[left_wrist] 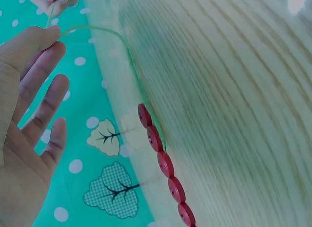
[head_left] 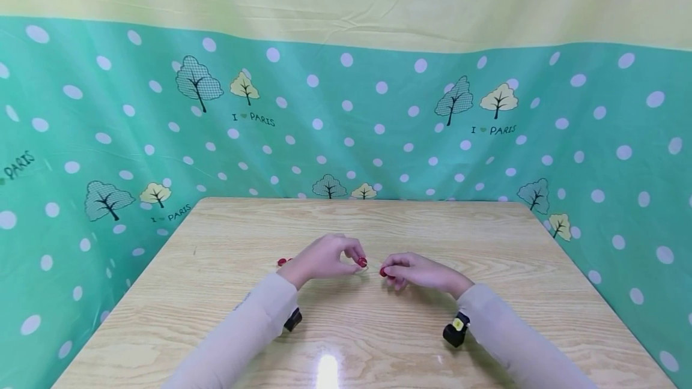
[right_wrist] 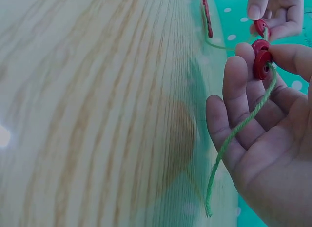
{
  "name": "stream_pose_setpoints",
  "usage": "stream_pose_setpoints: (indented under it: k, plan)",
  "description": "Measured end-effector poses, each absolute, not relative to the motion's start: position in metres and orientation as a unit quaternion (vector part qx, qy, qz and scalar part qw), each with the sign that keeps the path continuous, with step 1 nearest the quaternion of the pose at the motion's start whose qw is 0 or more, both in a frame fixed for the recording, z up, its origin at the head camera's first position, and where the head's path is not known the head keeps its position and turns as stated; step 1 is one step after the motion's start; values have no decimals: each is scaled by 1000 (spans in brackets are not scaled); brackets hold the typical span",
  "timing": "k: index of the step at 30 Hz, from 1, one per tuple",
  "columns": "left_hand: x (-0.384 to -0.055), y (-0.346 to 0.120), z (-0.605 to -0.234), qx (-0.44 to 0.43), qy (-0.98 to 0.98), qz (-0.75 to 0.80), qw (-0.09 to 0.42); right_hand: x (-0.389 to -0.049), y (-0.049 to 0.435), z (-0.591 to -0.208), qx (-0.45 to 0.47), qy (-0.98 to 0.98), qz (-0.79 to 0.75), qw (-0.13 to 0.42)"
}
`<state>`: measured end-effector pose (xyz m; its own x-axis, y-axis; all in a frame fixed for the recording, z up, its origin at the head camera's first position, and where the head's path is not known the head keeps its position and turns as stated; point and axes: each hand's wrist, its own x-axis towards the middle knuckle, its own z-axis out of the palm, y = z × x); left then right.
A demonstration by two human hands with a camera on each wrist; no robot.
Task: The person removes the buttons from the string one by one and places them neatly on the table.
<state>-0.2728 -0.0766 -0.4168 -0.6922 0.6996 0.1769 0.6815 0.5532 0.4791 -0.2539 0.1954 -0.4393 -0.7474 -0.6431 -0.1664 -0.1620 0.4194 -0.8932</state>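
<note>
My left hand pinches a red button and green string between thumb and forefinger, its other fingers spread. Facing it, my right hand grips two red buttons with thumb and forefinger. The green string runs through a hole in one of them, and its loose end hangs down past the right palm. A row of several overlapping red buttons lies on the table, green string reaching from it to the left fingers. In the head view most of that row hides behind the left wrist.
Both hands are over the middle of a light wooden table. A green dotted cloth with printed trees hangs behind and beside it. Each wrist wears a small black camera. Light glares off the front of the table.
</note>
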Motion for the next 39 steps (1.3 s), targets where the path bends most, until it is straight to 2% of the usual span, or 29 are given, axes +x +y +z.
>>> stream_pose_setpoints:
  k: [26,39]
  plan:
    - [-276,-103,-417,376,890,259,13,-252,197,-435,-261,800,-481,246]
    - [-275,-123,-420,370,894,252,-5,-255,199,-439,-252,802,-481,249]
